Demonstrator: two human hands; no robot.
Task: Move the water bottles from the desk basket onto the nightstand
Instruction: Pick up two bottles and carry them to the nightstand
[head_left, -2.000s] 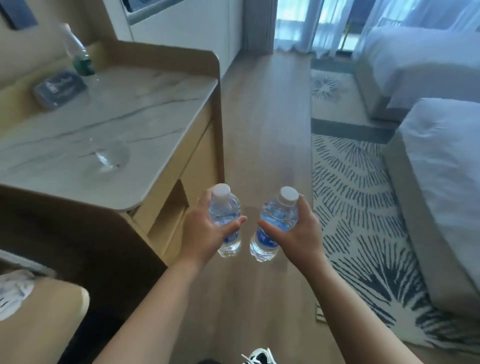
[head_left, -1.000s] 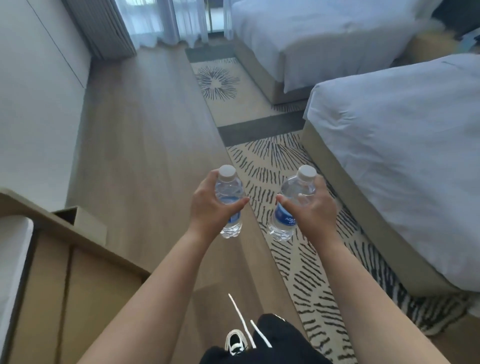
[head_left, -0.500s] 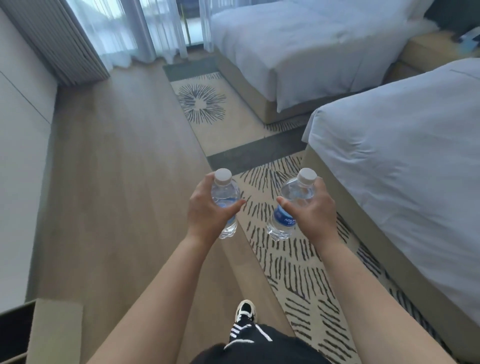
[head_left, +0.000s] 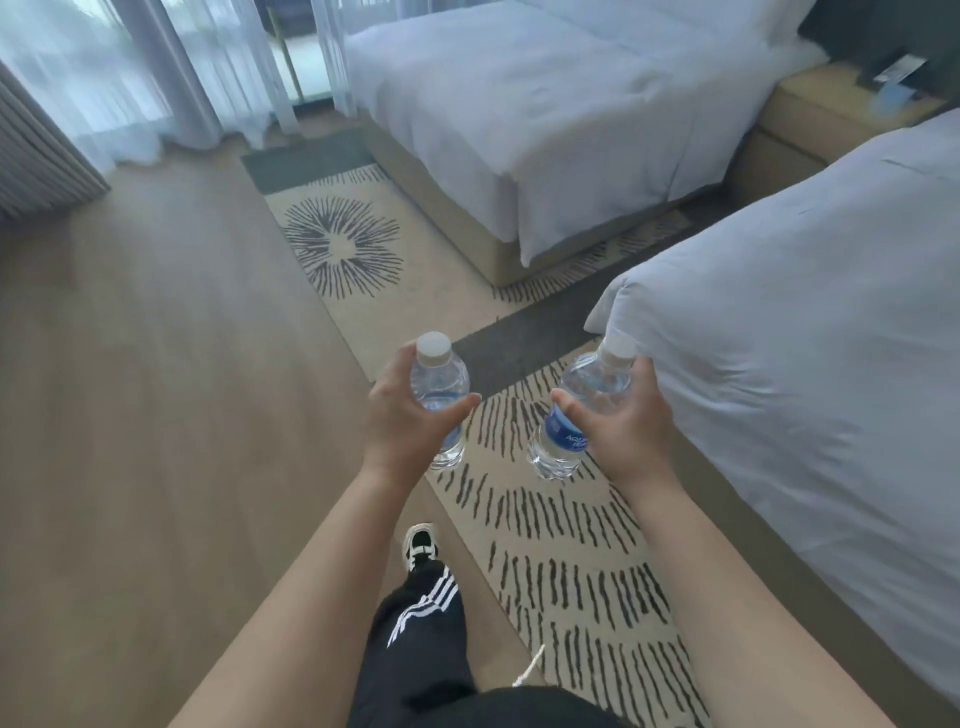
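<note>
My left hand (head_left: 402, 421) grips a small clear water bottle (head_left: 440, 382) with a white cap, held upright in front of me. A second water bottle (head_left: 576, 421), with a blue label and tilted slightly to the right, is in the grip of my right hand (head_left: 628, 421). Both bottles hang at waist height above the patterned rug (head_left: 566, 540). The tan nightstand (head_left: 810, 119) stands far off at the upper right, between the two beds, with small items on top. The desk and its basket are out of view.
A white bed (head_left: 810, 322) runs along my right side, and a second bed (head_left: 524, 109) lies further ahead. Wood floor (head_left: 156, 389) stretches to the left. Sheer curtains (head_left: 145, 67) hang at the back. My leg and shoe (head_left: 421, 545) are stepping forward below the hands.
The view has swung away from the desk toward the beds, and I have walked forward. The nightstand has come into view. Both hands keep the same hold on the bottles.
</note>
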